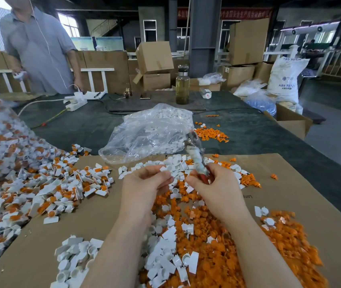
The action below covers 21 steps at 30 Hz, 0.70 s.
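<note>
Two hands, one blurred tool

Fingers of the left hand pinch a small white piece. The right hand grips a red-handled tool, its wrapped shaft blurred. Both are above the cardboard on the table. Beside the right wrist, the print is unreadable. A far sack reads "ABS RESIN".

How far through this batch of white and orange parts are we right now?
Done: a large heap of joined white-and-orange pieces lies at the left. In hand: the left hand pinches one white piece; the right hand grips a tape-wrapped tool. Left: plenty, it seems, with loose orange caps, loose white pieces and a clear bag of white parts unassembled.
</note>
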Available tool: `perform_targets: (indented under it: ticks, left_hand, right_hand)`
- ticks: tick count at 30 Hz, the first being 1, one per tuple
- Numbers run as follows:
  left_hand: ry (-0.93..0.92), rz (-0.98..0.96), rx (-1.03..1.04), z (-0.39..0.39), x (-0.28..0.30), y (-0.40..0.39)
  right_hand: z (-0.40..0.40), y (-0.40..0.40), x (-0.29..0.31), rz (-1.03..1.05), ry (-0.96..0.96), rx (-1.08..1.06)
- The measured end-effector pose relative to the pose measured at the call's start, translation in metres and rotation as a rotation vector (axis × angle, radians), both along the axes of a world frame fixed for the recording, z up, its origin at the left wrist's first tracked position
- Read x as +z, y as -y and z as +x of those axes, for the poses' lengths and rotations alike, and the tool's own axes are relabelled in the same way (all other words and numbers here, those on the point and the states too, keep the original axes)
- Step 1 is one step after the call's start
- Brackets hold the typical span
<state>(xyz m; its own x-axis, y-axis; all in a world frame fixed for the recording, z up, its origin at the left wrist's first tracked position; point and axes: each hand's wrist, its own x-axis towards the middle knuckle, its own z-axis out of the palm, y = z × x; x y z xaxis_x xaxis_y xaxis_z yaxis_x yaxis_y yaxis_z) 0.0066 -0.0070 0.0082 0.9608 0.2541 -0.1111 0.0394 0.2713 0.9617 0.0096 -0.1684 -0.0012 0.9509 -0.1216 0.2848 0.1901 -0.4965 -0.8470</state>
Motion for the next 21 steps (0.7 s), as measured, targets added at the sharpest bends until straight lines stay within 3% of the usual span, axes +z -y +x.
perform_targets:
  ticks: [6, 21]
  left_hand:
    - [0.010, 0.136, -0.029, -0.003, 0.003, 0.011]
    - [0.013, 0.110, -0.076, -0.008, 0.006, 0.020]
  right_hand:
    - [0.000, -0.003, 0.000, 0.091, 0.056, 0.057]
    - [0.000, -0.007, 0.000, 0.036, 0.143, -0.030]
